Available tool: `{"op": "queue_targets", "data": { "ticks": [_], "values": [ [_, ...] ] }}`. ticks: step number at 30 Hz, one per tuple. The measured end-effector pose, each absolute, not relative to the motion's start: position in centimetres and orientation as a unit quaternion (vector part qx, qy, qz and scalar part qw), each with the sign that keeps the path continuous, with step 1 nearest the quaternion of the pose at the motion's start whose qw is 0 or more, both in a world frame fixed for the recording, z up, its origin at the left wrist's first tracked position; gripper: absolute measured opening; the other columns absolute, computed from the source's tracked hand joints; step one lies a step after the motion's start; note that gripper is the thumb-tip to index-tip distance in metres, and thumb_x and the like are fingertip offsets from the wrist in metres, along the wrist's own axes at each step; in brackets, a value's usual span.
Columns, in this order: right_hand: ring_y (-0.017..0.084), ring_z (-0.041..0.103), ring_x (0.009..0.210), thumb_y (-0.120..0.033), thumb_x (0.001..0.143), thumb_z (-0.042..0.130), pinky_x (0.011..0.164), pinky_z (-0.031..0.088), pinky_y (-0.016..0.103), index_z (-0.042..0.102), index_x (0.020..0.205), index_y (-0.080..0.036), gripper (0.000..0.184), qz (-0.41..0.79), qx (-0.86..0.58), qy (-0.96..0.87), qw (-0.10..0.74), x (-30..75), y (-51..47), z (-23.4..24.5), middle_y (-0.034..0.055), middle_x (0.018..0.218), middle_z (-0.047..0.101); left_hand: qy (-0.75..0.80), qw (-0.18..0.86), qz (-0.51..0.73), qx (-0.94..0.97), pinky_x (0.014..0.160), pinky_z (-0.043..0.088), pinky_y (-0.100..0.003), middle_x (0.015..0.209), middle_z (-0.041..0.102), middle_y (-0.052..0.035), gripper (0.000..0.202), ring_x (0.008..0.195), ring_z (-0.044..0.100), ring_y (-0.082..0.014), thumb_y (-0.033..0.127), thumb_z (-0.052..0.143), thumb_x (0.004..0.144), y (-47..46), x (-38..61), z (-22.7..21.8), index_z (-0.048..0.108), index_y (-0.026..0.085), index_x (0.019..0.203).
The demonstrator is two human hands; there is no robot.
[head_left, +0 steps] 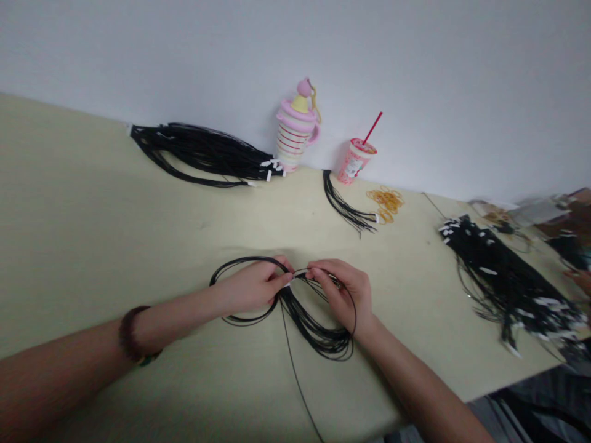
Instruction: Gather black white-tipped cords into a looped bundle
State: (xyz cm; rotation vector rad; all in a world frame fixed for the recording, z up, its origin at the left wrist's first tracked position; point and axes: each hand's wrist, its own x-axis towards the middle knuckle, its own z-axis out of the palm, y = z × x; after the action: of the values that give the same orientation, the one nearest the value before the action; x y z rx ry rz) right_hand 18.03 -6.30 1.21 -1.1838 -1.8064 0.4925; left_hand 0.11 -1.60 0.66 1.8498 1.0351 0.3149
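A bundle of thin black cables (318,329) is looped into a figure-eight shape above the table. My left hand (258,283) is closed on the middle of the bundle, where a small white piece shows by the thumb. Close beside it, my right hand (344,289) pinches a thin black strand and lies within the right-hand loop. One loose strand hangs from the middle toward the table's front. Whether the fingertips hold anything else is too small to tell.
Along the wall lie a long black cable bundle (207,154), a pink-lidded cup (293,135), a pink drink cup with straw (355,161), a short cable bundle (346,206) and yellowish rubber bands (386,202). A large cable pile (503,271) and another person's hand (579,280) are right.
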Motion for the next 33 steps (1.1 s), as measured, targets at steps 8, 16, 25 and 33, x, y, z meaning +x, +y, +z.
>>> {"op": "queue_targets", "data": {
  "ticks": [8,16,25,33],
  "values": [
    [0.009,0.06,0.079,-0.014,0.08,0.051,0.075,0.05,0.02,0.062,0.091,-0.017,0.016,0.139,-0.46,-0.764,0.431,18.4,-6.5,0.7,0.0033,0.084,0.065,0.413,0.487,0.122,0.76,0.059,0.035,-0.021,0.069,0.053,0.0014,0.032,0.062,0.048,-0.0117,0.044,0.034,0.084,-1.4,0.0,-0.1,0.052,0.019,0.089],
    [0.01,0.059,0.083,-0.011,0.08,0.05,0.075,0.051,0.022,0.061,0.096,-0.016,0.02,0.132,-0.436,-0.79,0.412,18.4,-6.5,0.6,0.0052,0.089,0.064,0.409,0.481,0.132,0.764,0.071,0.036,-0.022,0.078,0.056,-0.0002,0.029,0.076,0.052,-0.0138,0.041,0.035,0.084,-1.4,0.0,0.3,0.053,0.018,0.088],
    [0.01,0.06,0.083,-0.016,0.08,0.05,0.078,0.05,0.023,0.062,0.096,-0.018,0.019,0.138,-0.422,-0.805,0.393,18.2,-6.0,-0.2,0.0043,0.091,0.064,0.415,0.483,0.127,0.76,0.061,0.035,-0.021,0.067,0.053,0.0021,0.028,0.063,0.049,-0.0122,0.041,0.036,0.083,-1.6,0.0,0.4,0.052,0.019,0.089],
    [0.011,0.058,0.083,-0.016,0.082,0.046,0.076,0.05,0.023,0.061,0.096,-0.018,0.02,0.148,-0.428,-0.798,0.399,18.0,-6.1,-0.3,0.0057,0.09,0.063,0.407,0.484,0.134,0.763,0.064,0.036,-0.022,0.073,0.057,0.0005,0.03,0.068,0.052,-0.0132,0.042,0.035,0.083,-1.4,0.0,0.0,0.053,0.018,0.09]
  ]
}}
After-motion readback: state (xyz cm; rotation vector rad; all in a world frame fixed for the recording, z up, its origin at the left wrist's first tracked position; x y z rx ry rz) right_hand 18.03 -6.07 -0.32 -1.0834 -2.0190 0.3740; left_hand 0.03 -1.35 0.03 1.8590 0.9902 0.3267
